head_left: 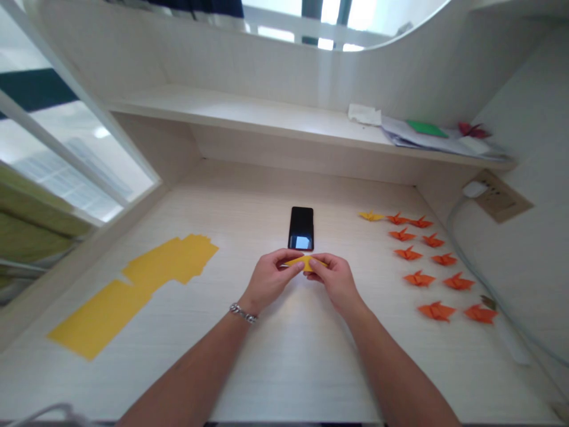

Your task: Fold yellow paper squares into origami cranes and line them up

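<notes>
My left hand point(272, 277) and my right hand point(334, 279) meet over the middle of the desk, both pinching a small folded piece of yellow paper point(304, 263) between fingers and thumbs. A silver bracelet point(242, 313) sits on my left wrist. Just beyond the hands a black phone point(301, 228) lies flat on the desk. Sheets of yellow paper point(133, 287) lie spread out at the left. At the right, several orange folded paper cranes point(427, 261) stand in two rows, with one yellow crane point(371, 216) at the far end.
A shelf point(249, 115) runs along the back; papers, a green sheet point(427, 128) and a red paper figure point(473, 130) rest on its right end. A wall socket with a white plug point(475, 190) and cable is at the right. A window is at the left.
</notes>
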The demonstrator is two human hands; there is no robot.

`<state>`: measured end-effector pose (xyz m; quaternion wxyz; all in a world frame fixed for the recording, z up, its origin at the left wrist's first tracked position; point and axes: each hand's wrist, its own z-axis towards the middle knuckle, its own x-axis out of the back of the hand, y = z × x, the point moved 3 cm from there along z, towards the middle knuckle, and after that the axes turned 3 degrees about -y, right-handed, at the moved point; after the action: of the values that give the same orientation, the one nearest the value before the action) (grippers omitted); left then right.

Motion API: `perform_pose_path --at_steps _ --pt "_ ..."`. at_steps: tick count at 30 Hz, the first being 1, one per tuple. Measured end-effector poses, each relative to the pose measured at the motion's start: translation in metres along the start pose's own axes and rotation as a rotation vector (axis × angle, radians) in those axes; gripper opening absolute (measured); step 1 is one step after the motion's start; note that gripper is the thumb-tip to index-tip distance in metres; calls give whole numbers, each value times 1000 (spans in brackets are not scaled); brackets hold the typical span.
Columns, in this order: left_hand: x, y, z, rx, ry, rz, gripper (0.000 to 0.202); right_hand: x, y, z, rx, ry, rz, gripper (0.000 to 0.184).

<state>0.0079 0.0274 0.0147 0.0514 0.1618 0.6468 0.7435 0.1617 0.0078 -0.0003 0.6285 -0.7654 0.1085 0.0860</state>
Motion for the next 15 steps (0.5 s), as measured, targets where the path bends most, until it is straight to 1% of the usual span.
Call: perform_pose_path --at_steps 1,5,9,15 --pt "-1 0 0 1 -16 -3 26 -1 -1 -1 -5 -18 -3 31" --pt "0 0 1 3 -6 35 24 -4 -4 -3 -6 -65 -22 30" --pt "1 1 1 20 -73 -23 22 -2 -2 -2 5 -70 -49 27" --pt "-1 4 1 25 -92 -29 16 6 -3 2 176 -57 -300 21"
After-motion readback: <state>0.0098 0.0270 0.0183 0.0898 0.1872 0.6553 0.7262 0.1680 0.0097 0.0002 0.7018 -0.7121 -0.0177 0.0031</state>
